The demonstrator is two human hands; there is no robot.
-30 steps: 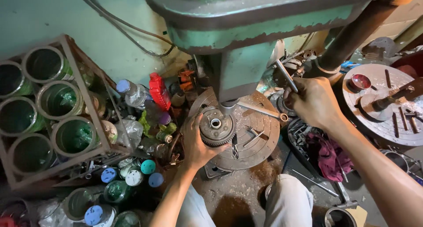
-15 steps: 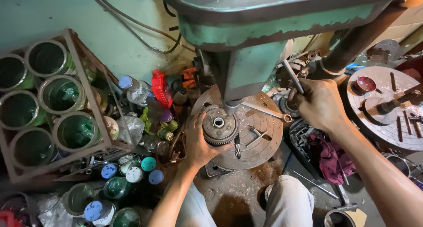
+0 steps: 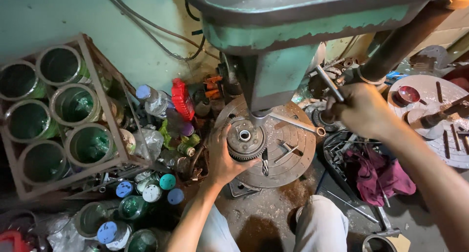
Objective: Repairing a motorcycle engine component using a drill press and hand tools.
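The left hand (image 3: pixel 222 159) is closed around the near-left rim of a round toothed clutch-type part (image 3: pixel 245 138), pressing it flat on the circular slotted drill-press table (image 3: pixel 288 169), directly beneath the green machine head (image 3: pixel 293 32). The right hand (image 3: pixel 364 109) is wrapped around a steel feed-handle rod (image 3: pixel 328 83) on the right side of the machine. Judgement: the part appears held by hand alone; no clamp or vice is visible, so if the bit bites, the part could spin and its toothed rim could drag across the fingers lying against it. A loose drill bit (image 3: pixel 264 165) and a spanner (image 3: pixel 295 123) lie on the table just beside the part; vibration or a spinning part could throw them. Whether the spindle is turning cannot be told, and the bit tip is hidden behind the head. The maroon rag (image 3: pixel 376 176) near right lies among loose tools and could snag. The spray cans (image 3: pixel 146 196) and the rack of green tins (image 3: pixel 63 110) crowd the left, leaving little room to pull the left arm clear quickly.
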